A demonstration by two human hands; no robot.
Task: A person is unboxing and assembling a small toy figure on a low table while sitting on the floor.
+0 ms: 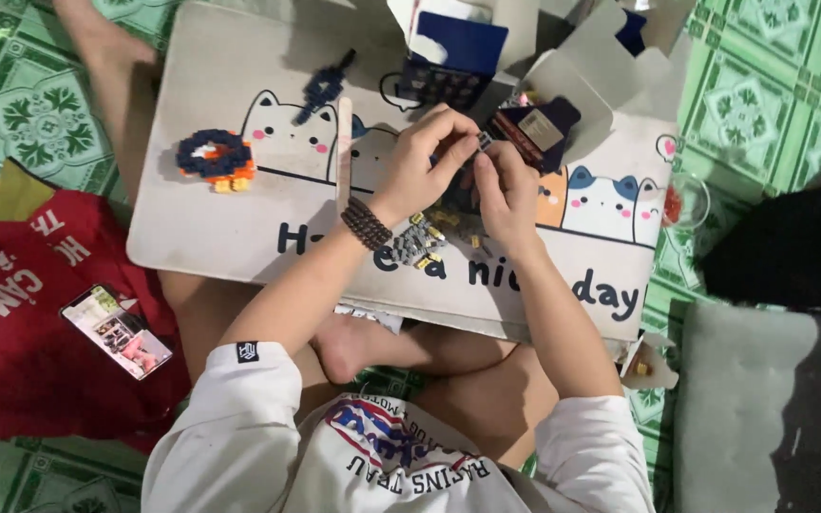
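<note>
A small dark block piece (480,142) is pinched by left hand (427,161) and right hand (505,190). At 6 o'clock, loose grey-yellow blocks (420,243) lie on a cat-printed lap table (239,85) over green tiled floor (40,104).

A phone (116,331), screen lit, is laid on a red cloth (40,323) at 8 o'clock. A round blue-and-orange brick model (215,158) is seen at 10 o'clock, a dark blue brick piece (323,88) at 11. An open blue box (456,47) is placed at 12. A grey cushion (762,408) is seen at 4.
</note>
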